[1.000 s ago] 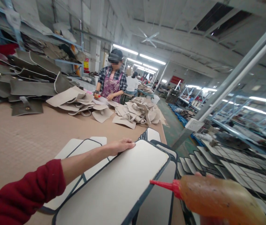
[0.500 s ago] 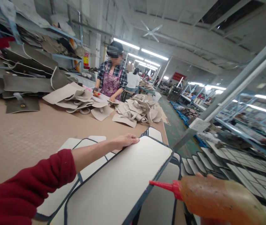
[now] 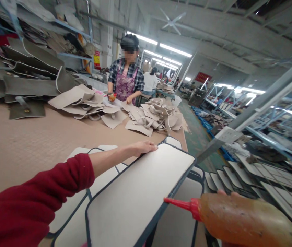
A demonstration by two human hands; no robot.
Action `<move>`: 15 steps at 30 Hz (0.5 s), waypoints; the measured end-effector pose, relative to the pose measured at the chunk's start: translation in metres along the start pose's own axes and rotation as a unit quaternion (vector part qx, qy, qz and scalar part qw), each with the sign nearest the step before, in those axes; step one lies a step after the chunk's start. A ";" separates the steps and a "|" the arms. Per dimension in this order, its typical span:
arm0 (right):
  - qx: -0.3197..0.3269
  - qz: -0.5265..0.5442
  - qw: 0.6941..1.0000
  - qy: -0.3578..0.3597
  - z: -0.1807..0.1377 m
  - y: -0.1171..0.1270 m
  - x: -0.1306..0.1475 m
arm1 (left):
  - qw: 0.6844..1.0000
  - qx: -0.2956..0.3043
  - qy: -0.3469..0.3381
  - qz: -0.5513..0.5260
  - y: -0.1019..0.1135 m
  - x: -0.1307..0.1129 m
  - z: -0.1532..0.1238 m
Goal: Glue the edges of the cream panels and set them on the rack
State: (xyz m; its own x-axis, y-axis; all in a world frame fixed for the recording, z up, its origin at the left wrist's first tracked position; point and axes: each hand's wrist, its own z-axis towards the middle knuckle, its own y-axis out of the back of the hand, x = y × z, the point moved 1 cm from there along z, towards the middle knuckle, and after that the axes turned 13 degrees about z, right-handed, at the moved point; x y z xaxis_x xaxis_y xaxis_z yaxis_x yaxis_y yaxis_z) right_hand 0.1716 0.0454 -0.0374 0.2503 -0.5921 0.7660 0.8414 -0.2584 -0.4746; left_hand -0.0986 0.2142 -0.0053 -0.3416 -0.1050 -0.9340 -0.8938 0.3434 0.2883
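Note:
My left hand (image 3: 143, 147) lies on the far corner of a white panel with a dark rim (image 3: 135, 192), fingers pressed onto its edge. The panel tops a fan of similar panels (image 3: 79, 206) on the brown table (image 3: 27, 144). My right hand (image 3: 225, 195) is mostly hidden behind an amber squeeze bottle (image 3: 241, 219) that it holds. The bottle's red nozzle (image 3: 179, 204) points left, touching the panel's right rim.
Across the table a person in a plaid shirt and apron (image 3: 126, 80) handles beige cut pieces (image 3: 156, 118). Grey pieces (image 3: 27, 82) are stacked at the left under shelves. More rimmed panels (image 3: 238, 171) lie on racks to the right, past a slanting metal post (image 3: 259, 106).
My left arm and the top panel have slid forward and to the right. The bottle keeps its place at the panel's rim. The view has shifted slightly.

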 end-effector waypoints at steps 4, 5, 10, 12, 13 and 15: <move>0.005 0.015 1.000 -0.022 0.005 0.008 -0.014 | 1.000 0.002 0.009 -0.008 0.000 -0.004 0.006; 0.003 0.019 1.000 -0.024 0.006 0.012 -0.018 | 1.000 0.004 0.011 -0.010 0.000 -0.005 0.006; -0.006 0.034 0.999 -0.021 0.010 0.032 -0.032 | 1.000 0.017 0.015 -0.020 -0.001 -0.010 0.008; -0.007 0.033 0.999 -0.026 0.011 0.037 -0.033 | 0.999 0.022 0.019 -0.020 -0.001 -0.011 0.009; -0.005 0.030 0.999 -0.030 0.011 0.039 -0.034 | 0.999 0.025 0.022 -0.020 -0.001 -0.012 0.010; 0.003 0.020 0.999 -0.037 0.011 0.040 -0.034 | 0.999 0.029 0.026 -0.020 -0.002 -0.012 0.012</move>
State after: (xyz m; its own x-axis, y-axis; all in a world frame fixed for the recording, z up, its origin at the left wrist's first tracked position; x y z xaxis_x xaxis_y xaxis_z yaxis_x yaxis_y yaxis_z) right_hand 0.2020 0.0637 -0.0781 0.3187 -0.5435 0.7765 0.8324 -0.2314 -0.5036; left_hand -0.0896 0.2258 0.0032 -0.3215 -0.1670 -0.9321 -0.8892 0.3916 0.2366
